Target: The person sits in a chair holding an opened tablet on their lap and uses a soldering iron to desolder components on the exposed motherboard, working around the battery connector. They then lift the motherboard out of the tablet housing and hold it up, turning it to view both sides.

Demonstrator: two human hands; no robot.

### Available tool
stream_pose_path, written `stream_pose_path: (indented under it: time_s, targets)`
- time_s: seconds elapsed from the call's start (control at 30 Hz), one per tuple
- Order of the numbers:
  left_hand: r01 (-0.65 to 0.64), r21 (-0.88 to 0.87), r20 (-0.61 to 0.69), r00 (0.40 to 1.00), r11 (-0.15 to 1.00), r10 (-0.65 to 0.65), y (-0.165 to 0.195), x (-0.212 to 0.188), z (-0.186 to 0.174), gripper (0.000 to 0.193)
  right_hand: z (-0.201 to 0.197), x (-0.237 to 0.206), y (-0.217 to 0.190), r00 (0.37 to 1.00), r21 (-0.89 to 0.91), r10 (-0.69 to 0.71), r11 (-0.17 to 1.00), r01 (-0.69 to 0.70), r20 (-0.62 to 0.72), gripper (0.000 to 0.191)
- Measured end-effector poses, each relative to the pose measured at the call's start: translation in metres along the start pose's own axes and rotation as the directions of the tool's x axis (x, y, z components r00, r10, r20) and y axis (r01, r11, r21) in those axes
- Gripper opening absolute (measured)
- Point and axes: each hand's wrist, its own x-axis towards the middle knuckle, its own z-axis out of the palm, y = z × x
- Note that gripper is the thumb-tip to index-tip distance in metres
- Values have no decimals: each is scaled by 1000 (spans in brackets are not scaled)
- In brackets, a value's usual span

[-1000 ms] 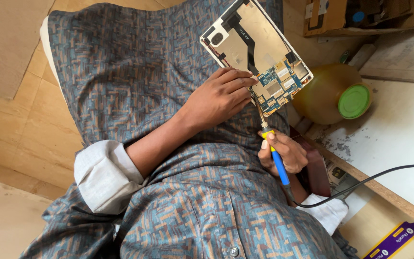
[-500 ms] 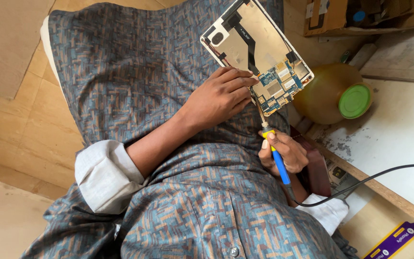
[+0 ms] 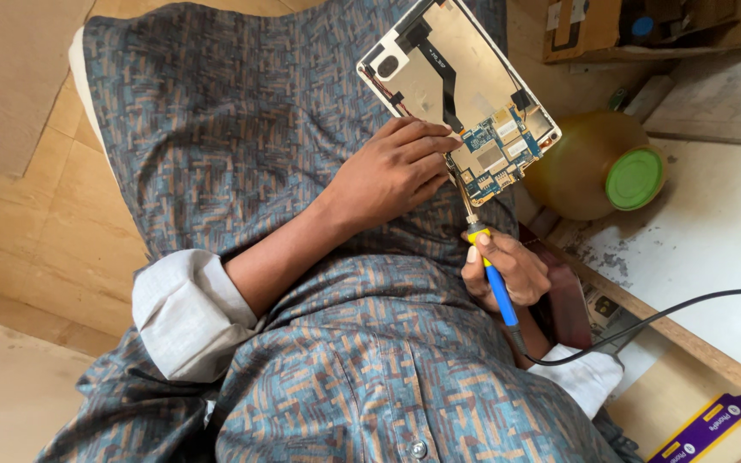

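On lap, left hand [image 3: 392, 176] still grips opened tablet [image 3: 460, 103]; right hand [image 3: 508, 270] keeps pinching soldering iron [image 3: 490, 266], unmoved.

Left hand [image 3: 392, 176] extended forward, fingers curled in a grip, forearm bare (sleeve rolled to the elbow), right hand [image 3: 508, 270] fisted low, close to the body

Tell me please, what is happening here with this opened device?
A person sits with an opened tablet on their lap, its back cover off and the circuit board showing. The left hand steadies the tablet at its lower edge. The right hand holds a blue and yellow soldering iron, its tip at the edge of the circuit board. A black cord runs from the iron to the right. A yellowish jar with a green lid stands nearby.
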Motion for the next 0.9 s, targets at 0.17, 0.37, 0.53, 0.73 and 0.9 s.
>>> stream_pose_path:
  time_s: [0.17, 0.37, 0.53, 0.73, 0.9]
  targets:
    - [6, -11, -2, 1000, 1000, -6, 0, 0, 0, 14, 1, 2, 2, 1000, 10, -23, 1000, 23, -12, 16]
    - [8, -7, 2, 1000, 1000, -8, 0, 0, 0, 13, 1, 2, 0, 1000, -1, -19, 1000, 19, 6, 17]
    - [1, 1, -1, 1000, 1000, -1, -1, 0, 1, 13, 0, 3, 3, 999, 25, -38, 999, 38, 7, 18]
    - [6, 15, 6, 1000, 1000, -6, -1, 1, 1, 14, 2, 2, 2, 1000, 4, -21, 1000, 21, 1, 16]
    - [0, 0, -7, 1000, 1000, 0, 0, 1, 0, 14, 3, 3, 3, 999, 33, -41, 999, 41, -12, 17]
